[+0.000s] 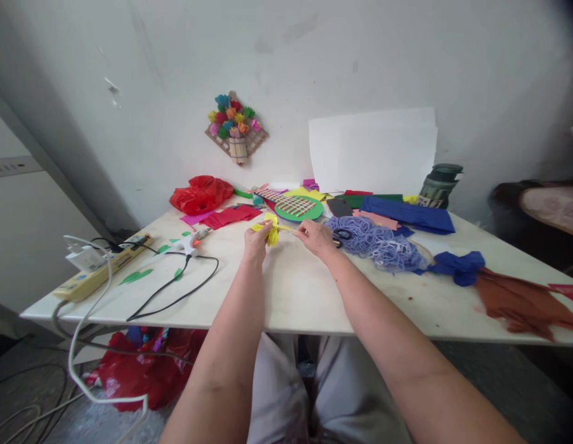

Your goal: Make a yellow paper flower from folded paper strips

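Left hand (256, 239) nearly closed, fingertips gripping yellow paper flower (272, 234). Right hand (316, 238) pinched shut on thin yellow strip (287, 229) running to flower. Flower over counter (295, 296), well in from front edge. Right hand just beside scissors (342, 234), yarn (379, 243). Glue gun (188, 245) toward counter's left edge.

Pale wall (175, 74) beyond the left hand (259, 238), surface scuffed and marked, white-topped table (300, 296) below the right hand (316, 237), spotted in places, grey floor (96, 425) lower left of the left hand, light-coloured panel (18, 222) farther left, lighting even
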Action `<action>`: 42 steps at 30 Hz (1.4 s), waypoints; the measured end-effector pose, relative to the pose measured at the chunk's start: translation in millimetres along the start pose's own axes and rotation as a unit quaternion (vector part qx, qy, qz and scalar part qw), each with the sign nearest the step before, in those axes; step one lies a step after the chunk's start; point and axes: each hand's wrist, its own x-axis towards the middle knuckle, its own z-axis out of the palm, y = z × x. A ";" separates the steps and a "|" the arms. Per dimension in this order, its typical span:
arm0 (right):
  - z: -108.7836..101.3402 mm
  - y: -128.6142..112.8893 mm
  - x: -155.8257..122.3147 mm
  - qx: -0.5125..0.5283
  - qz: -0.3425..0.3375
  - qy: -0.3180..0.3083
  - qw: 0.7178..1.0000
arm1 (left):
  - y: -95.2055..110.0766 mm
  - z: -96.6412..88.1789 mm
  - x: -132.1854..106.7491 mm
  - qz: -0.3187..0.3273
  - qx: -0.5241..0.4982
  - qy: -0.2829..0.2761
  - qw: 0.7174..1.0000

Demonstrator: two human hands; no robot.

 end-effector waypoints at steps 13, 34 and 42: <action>-0.1 -1.5 0.1 0.024 -0.004 0.017 1.000 | -7.5 -1.9 0.9 -0.001 0.031 -0.053 0.998; -4.4 -13.4 -1.0 0.016 0.053 -0.012 0.998 | -10.2 4.9 -1.0 -0.024 -0.058 -0.020 0.998; 1.1 -26.8 -3.0 0.021 0.038 -0.033 0.999 | -16.7 15.5 -7.1 -0.044 -0.079 -0.065 0.994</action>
